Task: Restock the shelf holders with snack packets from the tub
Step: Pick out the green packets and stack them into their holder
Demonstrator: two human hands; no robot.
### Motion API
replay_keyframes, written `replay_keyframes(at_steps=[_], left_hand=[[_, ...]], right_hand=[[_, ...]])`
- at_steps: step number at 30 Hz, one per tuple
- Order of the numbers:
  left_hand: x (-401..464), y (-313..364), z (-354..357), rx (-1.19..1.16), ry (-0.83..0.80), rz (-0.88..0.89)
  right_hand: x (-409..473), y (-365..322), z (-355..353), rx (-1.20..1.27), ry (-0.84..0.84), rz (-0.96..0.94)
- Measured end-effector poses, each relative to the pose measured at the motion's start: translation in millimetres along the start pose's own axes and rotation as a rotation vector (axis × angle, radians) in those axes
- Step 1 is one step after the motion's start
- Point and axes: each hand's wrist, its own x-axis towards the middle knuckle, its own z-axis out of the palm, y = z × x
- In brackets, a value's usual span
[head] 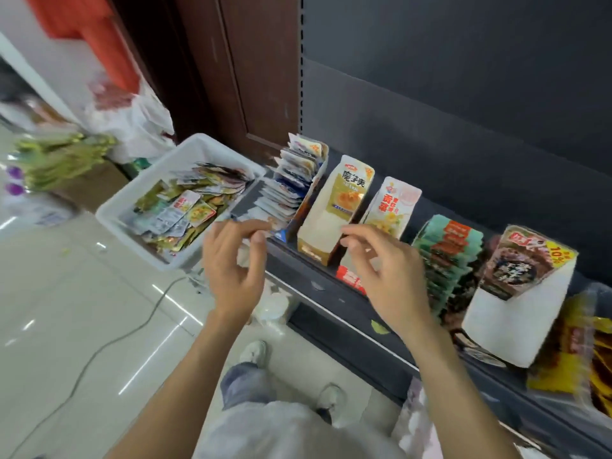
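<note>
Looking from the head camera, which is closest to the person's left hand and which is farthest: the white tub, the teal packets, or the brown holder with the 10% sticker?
1. white tub, just left of the left hand.
2. teal packets, on the shelf, right of the right hand.
3. brown holder, farther right.

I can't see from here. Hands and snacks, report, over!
Both hands empty, fingers loosely curled. Tub still holds packets. Nothing blocking holders.

My white plastic tub (132, 197) holds green, yellow and silver foil packets (185, 207). On the dark grey metal shelf (331, 289) I see a white-and-gold card holder (334, 207), mint-green packets with orange labels (447, 256), and a brown-printed white holder (520, 293).
</note>
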Motion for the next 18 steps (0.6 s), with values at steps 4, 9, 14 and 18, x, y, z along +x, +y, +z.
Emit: replay_keyframes(at_steps=[4, 9, 14, 18], left_hand=[[15, -80, -66, 0.143, -0.03, -0.216], [52, -220, -118, 0.332, -0.379, -0.565], [81, -324, -119, 0.435, -0.645, -0.692], [92, -381, -116, 0.469, -0.793, -0.714]], right_hand=[[22, -32, 80, -0.013, -0.301, -0.084], [62, -66, 195, -0.003, -0.463, -0.056], [107, -79, 291, 0.022, -0.527, 0.149], [140, -74, 359, -0.03, -0.613, 0.266]])
